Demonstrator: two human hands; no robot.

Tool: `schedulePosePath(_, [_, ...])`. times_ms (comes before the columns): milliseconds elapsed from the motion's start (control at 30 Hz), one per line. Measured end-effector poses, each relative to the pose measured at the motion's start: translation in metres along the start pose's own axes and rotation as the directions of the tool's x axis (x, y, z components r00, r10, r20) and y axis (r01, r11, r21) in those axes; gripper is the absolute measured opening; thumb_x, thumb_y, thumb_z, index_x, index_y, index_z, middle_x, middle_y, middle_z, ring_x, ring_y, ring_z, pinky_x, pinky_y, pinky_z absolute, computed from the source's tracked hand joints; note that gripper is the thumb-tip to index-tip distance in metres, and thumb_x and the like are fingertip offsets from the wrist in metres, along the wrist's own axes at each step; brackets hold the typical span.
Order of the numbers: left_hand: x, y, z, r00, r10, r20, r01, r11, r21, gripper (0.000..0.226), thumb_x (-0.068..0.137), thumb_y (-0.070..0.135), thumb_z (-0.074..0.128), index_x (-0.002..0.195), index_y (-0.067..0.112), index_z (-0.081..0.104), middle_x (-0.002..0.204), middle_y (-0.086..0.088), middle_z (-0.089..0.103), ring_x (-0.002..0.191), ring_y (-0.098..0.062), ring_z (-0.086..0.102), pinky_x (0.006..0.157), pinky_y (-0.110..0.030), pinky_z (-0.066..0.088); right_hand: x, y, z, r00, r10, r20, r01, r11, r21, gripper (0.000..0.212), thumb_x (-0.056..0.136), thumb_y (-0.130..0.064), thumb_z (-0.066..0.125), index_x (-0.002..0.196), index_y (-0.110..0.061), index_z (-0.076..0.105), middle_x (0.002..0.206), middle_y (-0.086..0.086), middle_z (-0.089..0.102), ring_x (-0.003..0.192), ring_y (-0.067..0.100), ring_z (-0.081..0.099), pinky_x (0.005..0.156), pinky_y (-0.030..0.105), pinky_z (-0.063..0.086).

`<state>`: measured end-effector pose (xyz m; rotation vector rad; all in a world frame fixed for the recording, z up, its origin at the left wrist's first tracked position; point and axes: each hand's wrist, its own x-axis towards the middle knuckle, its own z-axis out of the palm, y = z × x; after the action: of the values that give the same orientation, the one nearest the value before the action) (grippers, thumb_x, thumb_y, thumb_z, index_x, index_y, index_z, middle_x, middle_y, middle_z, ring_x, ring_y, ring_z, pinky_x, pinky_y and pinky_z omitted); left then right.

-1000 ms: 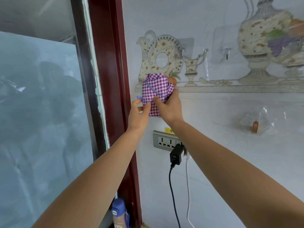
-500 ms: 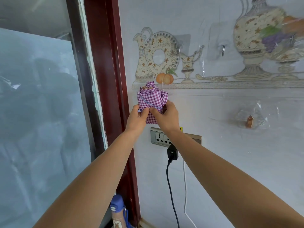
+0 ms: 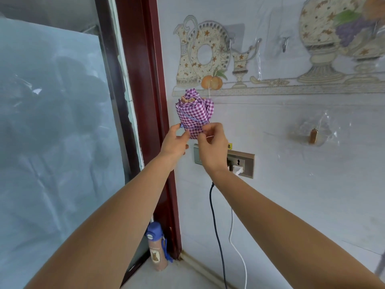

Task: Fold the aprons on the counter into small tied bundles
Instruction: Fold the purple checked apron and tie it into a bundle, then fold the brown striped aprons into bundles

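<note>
A small bundle of purple-and-white checked apron (image 3: 194, 113) is held up in the air in front of the tiled wall, with a blue-striped tie wrapped slantwise around it. My left hand (image 3: 174, 141) pinches the bundle's lower left edge, where the end of the tie sticks out. My right hand (image 3: 212, 143) pinches its lower right side with thumb and fingers. The bottom of the bundle is hidden behind both hands.
A dark red door frame (image 3: 150, 113) and a glass pane (image 3: 54, 142) stand to the left. A wall socket (image 3: 241, 163) with a white plug sits below my hands, with black and white cables hanging down. Metal hooks (image 3: 285, 43) hang higher up. A blue-capped bottle (image 3: 157, 248) stands in the corner.
The bundle and both hands have come down from the painted jug on the wall to just above the socket. The view has tilted downward.
</note>
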<state>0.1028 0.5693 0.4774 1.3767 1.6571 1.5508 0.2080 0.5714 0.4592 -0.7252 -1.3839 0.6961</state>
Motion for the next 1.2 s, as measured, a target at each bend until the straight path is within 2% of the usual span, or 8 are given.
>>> schedulePosePath(133, [-0.016, -0.025, -0.023, 0.999, -0.045, -0.027, 0.046, 0.999, 0.027, 0.012, 0.097, 0.017, 0.055, 0.095, 0.017, 0.067, 0.096, -0.007, 0.07, 0.087, -0.024, 0.069, 0.085, -0.044, 0.058, -0.027, -0.001, 0.015, 0.962, 0.014, 0.272, -0.015, 1.0, 0.002, 0.014, 0.09, -0.007, 0.056, 0.086, -0.019, 0.06, 0.076, 0.003, 0.061, 0.067, 0.02, 0.06, 0.063, 0.031, 0.055])
schedulePosePath(267, [-0.053, -0.083, -0.068, 0.957, -0.259, -0.127, 0.264, 0.964, 0.029, 0.021, 0.094, 0.018, 0.059, 0.074, 0.014, 0.064, 0.052, 0.002, 0.066, 0.06, -0.015, 0.067, 0.074, -0.033, 0.056, -0.07, 0.014, 0.046, 0.835, 0.124, 0.536, -0.114, 0.992, -0.051, 0.016, 0.088, -0.007, 0.058, 0.08, -0.021, 0.061, 0.072, 0.005, 0.063, 0.064, 0.015, 0.06, 0.063, 0.031, 0.054])
schedulePosePath(433, [-0.157, -0.194, -0.138, 0.823, -0.528, -0.208, 0.546, 0.837, 0.035, 0.026, 0.091, 0.007, 0.052, 0.067, 0.009, 0.057, 0.043, 0.003, 0.06, 0.058, -0.018, 0.057, 0.052, -0.024, 0.043, -0.183, 0.046, 0.107, 0.465, 0.314, 0.828, -0.144, 0.949, -0.279, 0.011, 0.088, -0.013, 0.061, 0.08, -0.021, 0.063, 0.075, 0.001, 0.065, 0.075, 0.021, 0.062, 0.07, 0.03, 0.05])
schedulePosePath(533, [-0.263, -0.255, -0.181, 0.75, -0.609, -0.257, 0.622, 0.782, -0.038, 0.018, 0.085, 0.025, 0.062, 0.075, 0.01, 0.066, 0.061, -0.006, 0.065, 0.054, -0.017, 0.051, 0.046, -0.02, 0.037, -0.277, 0.058, 0.132, 0.204, 0.392, 0.897, -0.155, 0.918, -0.366, 0.008, 0.09, -0.011, 0.059, 0.094, -0.009, 0.065, 0.085, 0.012, 0.067, 0.074, 0.02, 0.061, 0.068, 0.028, 0.05])
schedulePosePath(800, [-0.599, -0.361, -0.278, 0.38, -0.656, -0.652, 0.908, 0.397, 0.13, 0.027, 0.089, 0.008, 0.052, 0.1, 0.019, 0.073, 0.104, -0.003, 0.07, 0.097, -0.024, 0.064, 0.082, -0.031, 0.047, -0.565, 0.069, 0.172, -0.439, 0.434, 0.787, -0.079, 0.854, -0.515, 0.019, 0.094, -0.018, 0.055, 0.112, -0.014, 0.059, 0.094, 0.001, 0.065, 0.078, 0.012, 0.064, 0.067, 0.023, 0.048])
schedulePosePath(1000, [-0.741, -0.361, -0.302, 0.051, -0.461, -0.886, 0.997, -0.033, 0.075, 0.046, 0.086, 0.022, 0.059, 0.131, 0.022, 0.051, 0.138, -0.015, 0.04, 0.126, -0.036, 0.031, 0.104, -0.05, 0.03, -0.712, 0.059, 0.174, -0.528, 0.297, 0.796, -0.141, 0.893, -0.427, 0.057, 0.096, -0.014, 0.056, 0.148, -0.014, 0.032, 0.152, 0.007, 0.033, 0.117, 0.019, 0.051, 0.085, 0.026, 0.045])
schedulePosePath(1100, [-0.786, -0.366, -0.309, -0.016, -0.586, -0.81, 0.995, -0.089, 0.045, 0.068, 0.088, 0.036, 0.06, 0.148, 0.031, 0.027, 0.152, -0.013, 0.024, 0.138, -0.035, 0.023, 0.11, -0.054, 0.026, -0.755, 0.048, 0.168, -0.597, 0.213, 0.773, -0.103, 0.936, -0.337, 0.072, 0.097, -0.022, 0.057, 0.156, -0.024, 0.015, 0.162, -0.003, 0.011, 0.143, 0.022, 0.03, 0.112, 0.036, 0.035])
schedulePosePath(1200, [-0.818, -0.372, -0.316, -0.009, -0.686, -0.728, 0.997, -0.063, 0.048, 0.073, 0.089, 0.04, 0.06, 0.149, 0.038, 0.019, 0.151, -0.01, 0.029, 0.141, -0.033, 0.02, 0.11, -0.055, 0.027, -0.79, 0.05, 0.161, -0.634, 0.217, 0.742, 0.109, 0.975, -0.192, 0.074, 0.093, -0.023, 0.061, 0.154, -0.02, 0.02, 0.157, 0.004, 0.024, 0.143, 0.022, 0.029, 0.116, 0.036, 0.028])
